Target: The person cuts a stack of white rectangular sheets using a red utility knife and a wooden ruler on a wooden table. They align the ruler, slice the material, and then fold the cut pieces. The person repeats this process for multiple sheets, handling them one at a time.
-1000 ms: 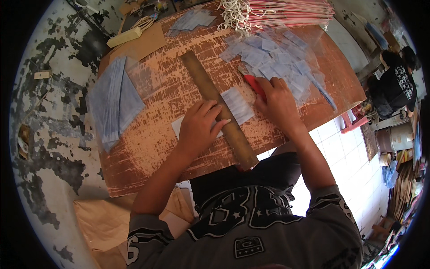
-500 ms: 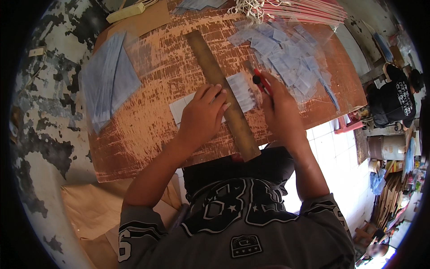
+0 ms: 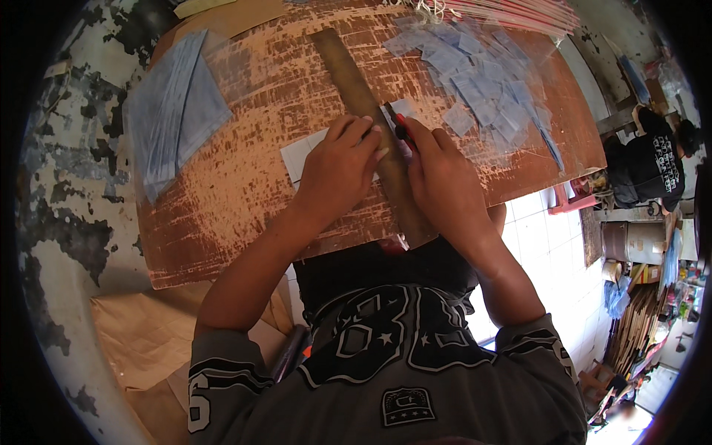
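My left hand [image 3: 337,167] presses its bunched fingertips on a long, flat, brownish straightedge [image 3: 345,70] lying slantwise on the worn table. Beneath it runs a strip of thin, clear plastic sheets [image 3: 300,157], with a pale part emerging left of the bar and a smaller part on the right. A red and black utility knife [image 3: 401,130] is gripped in my right hand [image 3: 451,182]. Its blade end is against or very close to the bar's right edge; I cannot tell whether it touches the plastic.
Cut, bluish clear plastic pieces [image 3: 475,81] are heaped at the table's far right. Long clear sheets [image 3: 174,111] lie on the left. Red rods with white cord [image 3: 512,13] rest at the back. Another person [image 3: 653,159] in black is off to the right.
My right hand with the knife has moved left, up to the straightedge. My left hand keeps pressing the bar. The view has shifted slightly.
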